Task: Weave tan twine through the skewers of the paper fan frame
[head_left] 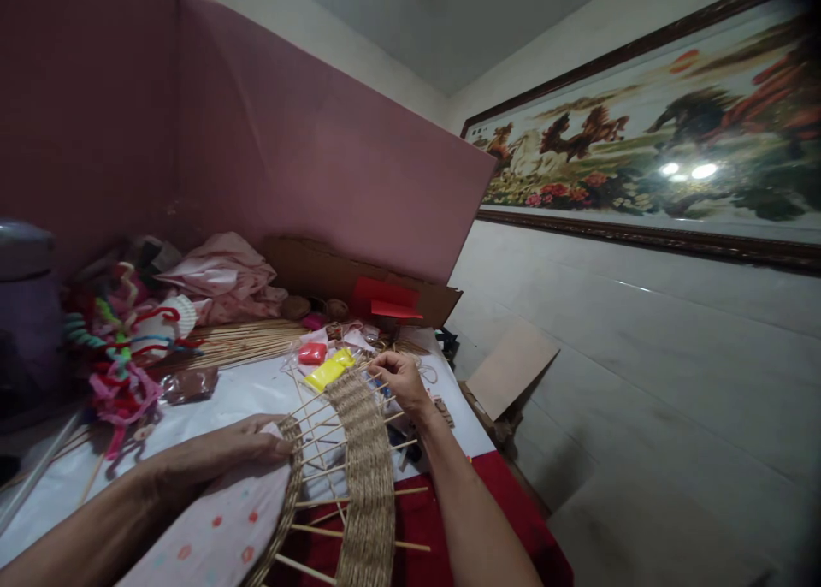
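A round woven piece of brown twine and thin wooden sticks stands tilted in front of me. Its twine band crosses the sticks, whose tips stick out past the outer edge. A pale cloth with red and blue spots covers its centre, inside a narrow twine ring. My left hand is closed on that ring and the cloth, thumb on top. My right hand makes a pinch at the far end of the band; what lies between its fingertips is too small to make out.
Beyond the hands lie a yellow packet, a red packet and a bundle of sticks. Colourful fuzzy stems and pink cloth are heaped at left. A pink panel rises behind; red fabric covers the near right edge.
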Action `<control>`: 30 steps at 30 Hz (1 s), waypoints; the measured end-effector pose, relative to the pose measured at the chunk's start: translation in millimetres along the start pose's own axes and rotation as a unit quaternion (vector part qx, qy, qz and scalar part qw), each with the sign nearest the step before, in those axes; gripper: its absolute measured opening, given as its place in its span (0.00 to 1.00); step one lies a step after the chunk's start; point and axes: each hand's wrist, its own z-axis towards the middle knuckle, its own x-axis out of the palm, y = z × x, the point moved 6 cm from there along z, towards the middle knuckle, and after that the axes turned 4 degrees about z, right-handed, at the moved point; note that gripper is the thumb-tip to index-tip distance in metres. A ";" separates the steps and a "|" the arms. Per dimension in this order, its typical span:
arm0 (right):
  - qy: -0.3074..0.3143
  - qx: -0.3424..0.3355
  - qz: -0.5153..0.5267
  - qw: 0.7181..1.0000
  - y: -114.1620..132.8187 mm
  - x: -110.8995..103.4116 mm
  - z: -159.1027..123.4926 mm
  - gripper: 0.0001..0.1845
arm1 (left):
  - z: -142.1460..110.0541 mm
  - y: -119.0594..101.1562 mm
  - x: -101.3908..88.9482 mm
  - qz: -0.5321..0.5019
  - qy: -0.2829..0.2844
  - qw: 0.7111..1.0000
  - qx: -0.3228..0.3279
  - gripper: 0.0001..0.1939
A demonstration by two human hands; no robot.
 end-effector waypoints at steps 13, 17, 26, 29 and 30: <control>-0.002 0.100 0.145 0.984 -15.5 15.9 -7.9 0.13 | -4.0 -8.3 5.1 -0.052 0.043 0.998 -0.005 0.12; -0.003 0.100 0.145 0.984 -16.9 16.1 -6.8 0.13 | -1.3 -3.7 6.5 -0.090 0.041 0.995 -0.003 0.11; 0.003 0.097 0.155 0.983 -9.5 18.9 -9.6 0.12 | -12.6 -22.4 15.2 -0.072 0.051 0.996 0.012 0.17; 0.007 0.099 0.155 0.983 -9.3 20.9 -10.6 0.12 | -10.6 -20.6 16.6 -0.084 0.072 0.994 0.017 0.19; 0.007 0.096 0.156 0.983 -9.2 21.5 -10.4 0.12 | -8.6 -18.7 16.9 -0.093 0.081 0.992 0.021 0.20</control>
